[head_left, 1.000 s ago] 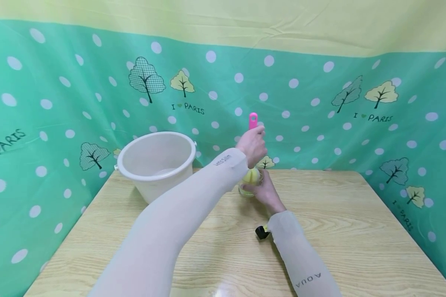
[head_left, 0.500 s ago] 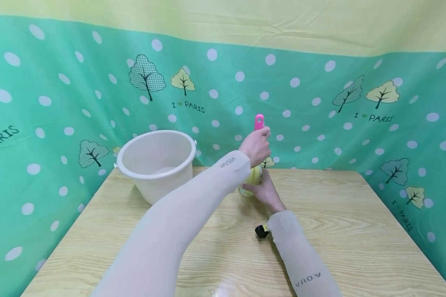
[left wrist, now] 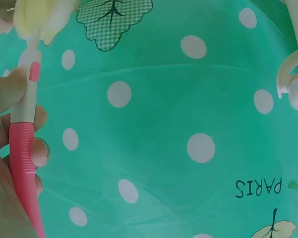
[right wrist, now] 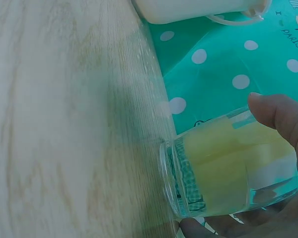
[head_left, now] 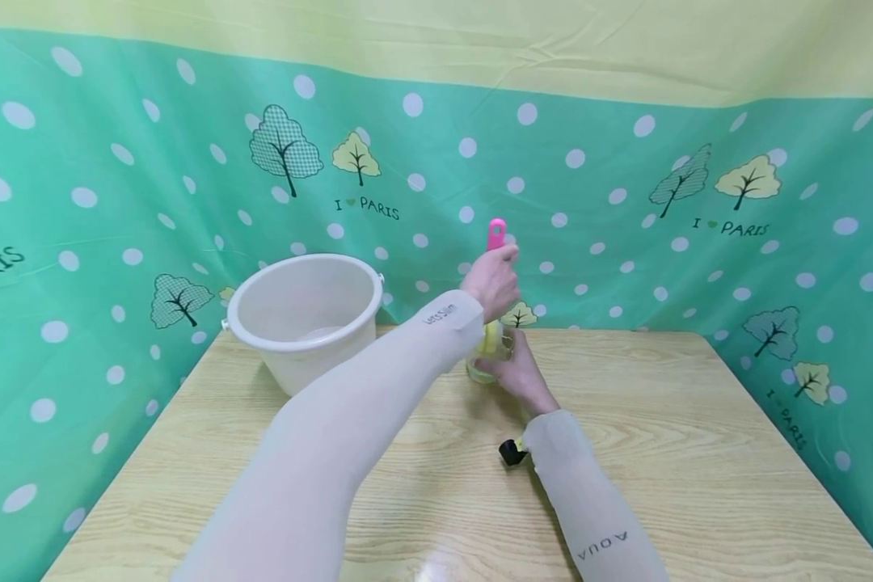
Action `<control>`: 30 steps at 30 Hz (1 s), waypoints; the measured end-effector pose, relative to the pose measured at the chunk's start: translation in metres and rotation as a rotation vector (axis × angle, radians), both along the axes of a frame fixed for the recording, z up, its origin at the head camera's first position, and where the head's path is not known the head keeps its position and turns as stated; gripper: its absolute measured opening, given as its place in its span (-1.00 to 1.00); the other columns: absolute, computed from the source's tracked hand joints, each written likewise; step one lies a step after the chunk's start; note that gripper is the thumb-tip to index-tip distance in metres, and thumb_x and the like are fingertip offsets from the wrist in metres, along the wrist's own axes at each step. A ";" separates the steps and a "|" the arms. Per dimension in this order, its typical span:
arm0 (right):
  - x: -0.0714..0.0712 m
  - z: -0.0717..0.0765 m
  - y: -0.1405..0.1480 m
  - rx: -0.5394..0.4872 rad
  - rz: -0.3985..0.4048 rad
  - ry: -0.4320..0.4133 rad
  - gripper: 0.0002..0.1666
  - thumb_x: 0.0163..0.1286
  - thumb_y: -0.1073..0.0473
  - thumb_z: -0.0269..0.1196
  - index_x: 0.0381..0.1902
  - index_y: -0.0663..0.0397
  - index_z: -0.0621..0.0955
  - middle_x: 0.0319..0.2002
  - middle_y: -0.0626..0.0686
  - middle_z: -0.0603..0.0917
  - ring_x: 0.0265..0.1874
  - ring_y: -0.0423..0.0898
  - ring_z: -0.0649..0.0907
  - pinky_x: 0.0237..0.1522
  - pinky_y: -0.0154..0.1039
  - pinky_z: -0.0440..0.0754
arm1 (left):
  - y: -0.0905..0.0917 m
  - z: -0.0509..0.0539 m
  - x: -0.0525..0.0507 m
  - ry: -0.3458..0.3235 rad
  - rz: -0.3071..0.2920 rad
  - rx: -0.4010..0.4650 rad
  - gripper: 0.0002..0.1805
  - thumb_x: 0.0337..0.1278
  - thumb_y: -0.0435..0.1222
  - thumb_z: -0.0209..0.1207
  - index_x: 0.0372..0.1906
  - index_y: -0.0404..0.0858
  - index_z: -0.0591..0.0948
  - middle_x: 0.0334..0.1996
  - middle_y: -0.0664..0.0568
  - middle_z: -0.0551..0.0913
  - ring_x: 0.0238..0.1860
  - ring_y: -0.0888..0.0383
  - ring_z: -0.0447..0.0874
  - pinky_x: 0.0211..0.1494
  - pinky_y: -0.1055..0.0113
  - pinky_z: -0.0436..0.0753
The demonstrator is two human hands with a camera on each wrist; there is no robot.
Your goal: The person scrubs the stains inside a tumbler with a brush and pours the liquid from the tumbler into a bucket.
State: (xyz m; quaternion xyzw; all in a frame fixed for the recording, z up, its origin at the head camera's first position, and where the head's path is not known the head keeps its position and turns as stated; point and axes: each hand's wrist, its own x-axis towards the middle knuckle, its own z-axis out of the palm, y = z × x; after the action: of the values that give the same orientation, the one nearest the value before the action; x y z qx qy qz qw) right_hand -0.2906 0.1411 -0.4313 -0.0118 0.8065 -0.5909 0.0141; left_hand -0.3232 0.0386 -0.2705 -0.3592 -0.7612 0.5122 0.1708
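Note:
My left hand (head_left: 491,283) grips the pink and white handle (left wrist: 22,144) of a sponge brush, thumb along the white part in the left wrist view. The handle stands nearly upright in the head view, its pink end with a hanging hole above the fist. Below is the yellow sponge head (left wrist: 37,15). My right hand (head_left: 522,376) holds a clear glass (right wrist: 188,134), fingers and thumb around its side. The right wrist view shows the yellow sponge (right wrist: 216,173) inside the glass, whose base is close to the tabletop; I cannot tell whether they touch.
A large off-white bucket (head_left: 374,303) with handle lugs stands at the table's back left. The wooden table (head_left: 647,436) ends at a green dotted curtain (head_left: 589,242) behind and on both sides. A black camera piece (head_left: 512,452) sits at my right wrist.
My left hand and the brush handle shift right and slightly down, then back left and up. My right hand stays nearly in place with the glass.

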 end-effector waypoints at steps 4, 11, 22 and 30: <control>0.000 0.001 -0.001 0.000 -0.002 0.004 0.13 0.03 0.03 0.47 0.43 0.01 0.08 0.36 0.14 0.21 0.33 0.13 0.25 0.29 0.10 0.27 | -0.003 0.002 0.000 -0.021 -0.001 0.015 -0.84 0.21 -0.12 0.13 -0.20 -0.02 0.66 -0.34 0.16 0.67 -0.17 0.10 0.36 0.16 0.13 0.13; -0.001 0.000 -0.001 0.013 -0.004 0.005 0.16 0.03 0.02 0.47 0.45 0.01 0.05 0.40 0.15 0.16 0.36 0.17 0.21 0.29 0.12 0.25 | -0.004 0.004 0.002 -0.044 -0.006 0.026 -0.82 0.11 -0.14 0.17 -0.19 -0.03 0.66 -0.32 0.16 0.66 -0.14 0.11 0.37 0.18 0.12 0.13; -0.002 0.005 0.000 -0.040 0.067 0.127 -0.27 0.05 0.27 0.44 0.17 0.07 0.38 0.02 0.11 0.53 0.00 0.05 0.51 0.15 0.01 0.40 | 0.008 0.008 0.010 -0.095 -0.037 0.037 -0.83 0.09 -0.12 0.11 -0.25 0.02 0.65 -0.35 0.22 0.63 -0.16 0.13 0.32 0.18 0.13 0.08; 0.002 0.014 -0.001 -0.048 0.106 0.167 -0.37 0.05 0.29 0.45 0.06 0.11 0.43 -0.12 0.09 0.57 -0.16 0.00 0.55 -0.02 -0.08 0.49 | 0.014 0.006 0.010 -0.058 -0.050 0.018 -0.83 0.18 -0.12 0.09 -0.26 -0.01 0.67 -0.36 0.20 0.63 -0.18 0.11 0.30 0.16 0.13 0.08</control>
State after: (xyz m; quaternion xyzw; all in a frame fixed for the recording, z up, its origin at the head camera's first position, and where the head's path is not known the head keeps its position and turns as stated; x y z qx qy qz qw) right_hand -0.2887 0.1401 -0.4170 -0.1042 0.7888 -0.6054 -0.0222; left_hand -0.3135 0.0529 -0.2640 -0.3915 -0.7611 0.4903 0.1646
